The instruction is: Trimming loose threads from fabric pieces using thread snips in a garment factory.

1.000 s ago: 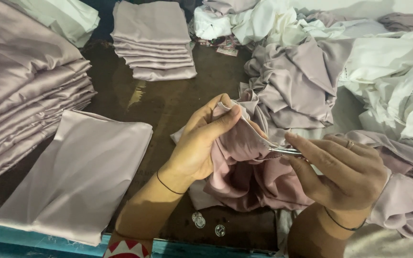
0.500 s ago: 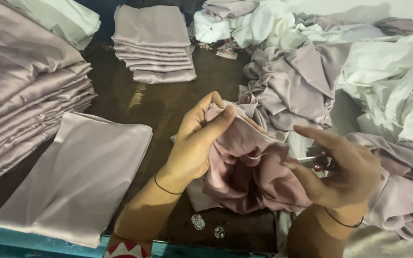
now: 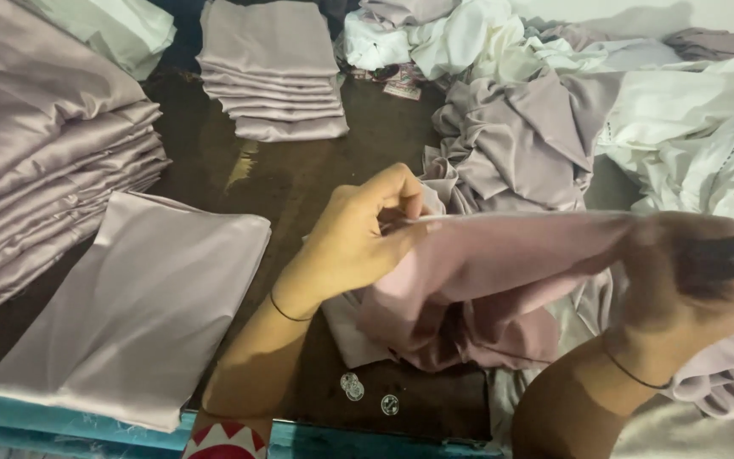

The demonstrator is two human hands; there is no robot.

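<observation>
The left hand [image 3: 358,242] pinched 1 edge of the pink cloth [image 3: 486,289], as before. The right hand [image 3: 694,276], blurred, had moved out to the right from the bunched cloth, gripping the far end, so the top edge was now stretched taut between both hands above the dark table [image 3: 290,174]. 3 buttons [image 3: 358,393] lay below.
</observation>
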